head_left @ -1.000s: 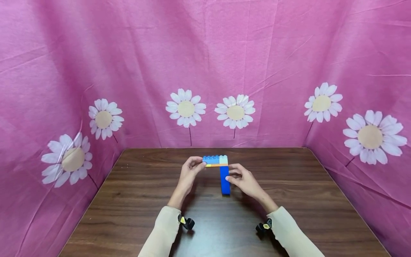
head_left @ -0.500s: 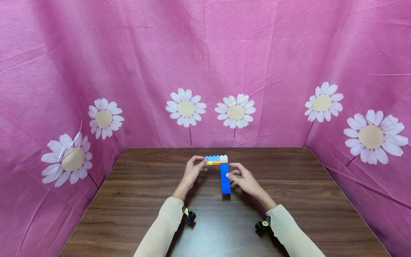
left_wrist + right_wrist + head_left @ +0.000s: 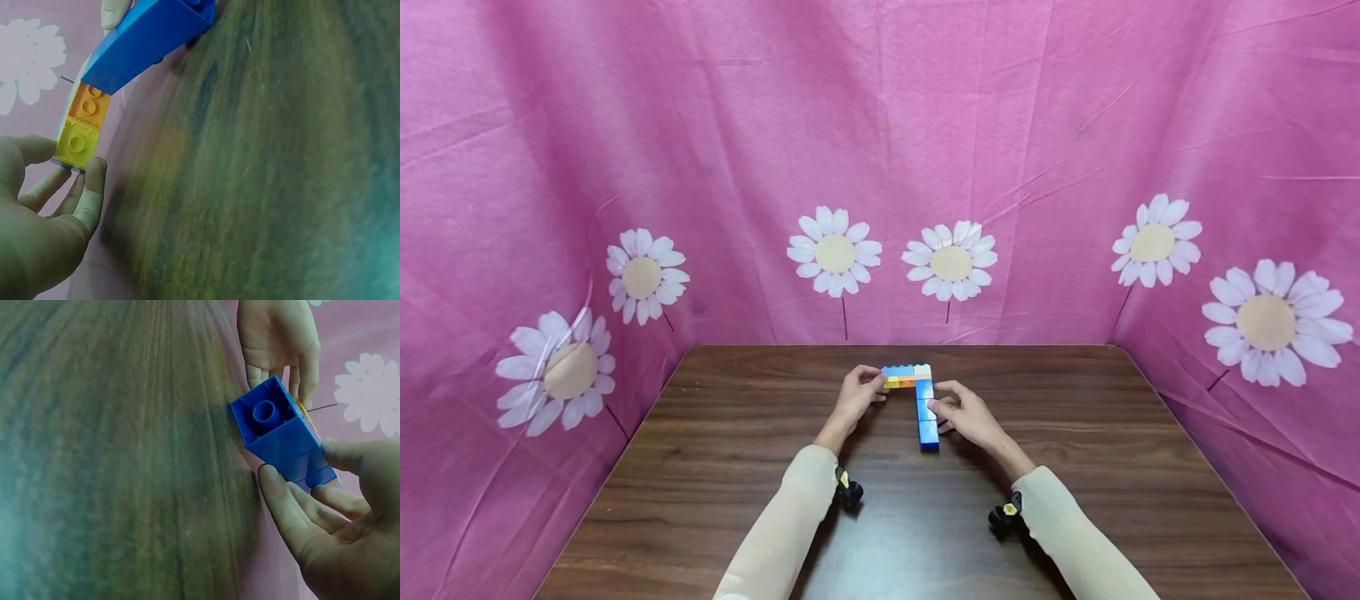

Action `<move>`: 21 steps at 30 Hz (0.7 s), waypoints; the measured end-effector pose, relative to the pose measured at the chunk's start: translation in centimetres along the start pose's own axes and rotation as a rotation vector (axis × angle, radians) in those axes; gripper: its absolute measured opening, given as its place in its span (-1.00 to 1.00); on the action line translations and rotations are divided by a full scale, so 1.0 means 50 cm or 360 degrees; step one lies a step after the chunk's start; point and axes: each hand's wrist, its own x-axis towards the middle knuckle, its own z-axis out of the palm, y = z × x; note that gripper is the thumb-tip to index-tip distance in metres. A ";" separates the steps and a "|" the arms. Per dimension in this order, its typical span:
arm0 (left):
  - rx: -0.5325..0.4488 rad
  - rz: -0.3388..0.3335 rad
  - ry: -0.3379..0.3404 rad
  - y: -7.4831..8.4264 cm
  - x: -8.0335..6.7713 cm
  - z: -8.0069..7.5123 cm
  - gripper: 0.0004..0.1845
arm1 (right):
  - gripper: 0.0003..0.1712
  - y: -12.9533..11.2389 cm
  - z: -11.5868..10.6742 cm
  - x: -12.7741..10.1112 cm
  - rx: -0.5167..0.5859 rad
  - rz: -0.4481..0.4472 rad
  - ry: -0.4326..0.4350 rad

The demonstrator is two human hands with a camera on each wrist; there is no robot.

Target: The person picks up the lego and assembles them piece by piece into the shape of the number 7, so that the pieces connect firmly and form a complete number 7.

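Both hands hold an L-shaped build of toy building bricks over the middle of the table. Its short arm has light blue (image 3: 898, 371) and white bricks (image 3: 922, 371) over yellow (image 3: 77, 145) and orange ones (image 3: 88, 107). A leg of stacked blue bricks (image 3: 928, 432) points toward the person, its hollow end facing the right wrist view. My left hand (image 3: 856, 397) pinches the yellow end between thumb and fingers. On the leg's right side, my right hand (image 3: 967, 416) grips the blue bricks near their joint with the short arm.
The brown wood-grain table (image 3: 715, 500) spreads around the hands. Pink cloth (image 3: 880, 125) printed with white daisies hangs behind it and at both sides. A small black wrist camera (image 3: 851, 493) sits at the left cuff, another black camera (image 3: 1002, 521) at the right.
The brick build has tipped, so its blue leg now catches light and shows seams, and more of the yellow and orange shows. My left hand has shifted slightly right with it.
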 end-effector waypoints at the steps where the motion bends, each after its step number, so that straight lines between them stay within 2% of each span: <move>1: 0.0024 -0.0002 -0.0001 -0.001 0.002 -0.001 -0.73 | -0.39 0.000 0.000 0.002 -0.0010 0.0009 0.0000; 6: 0.0129 -0.0007 -0.0011 -0.001 0.015 -0.003 -0.70 | -0.43 -0.003 0.001 0.014 -0.0044 0.0081 0.0040; 14: 0.0363 0.0008 -0.0034 -0.001 0.024 -0.004 -0.66 | -0.45 -0.005 0.001 0.032 -0.0143 0.0111 0.0072; 21: 0.0405 -0.0022 -0.0093 -0.005 0.024 -0.009 -0.64 | -0.51 -0.009 -0.002 0.042 -0.0315 0.0072 0.0136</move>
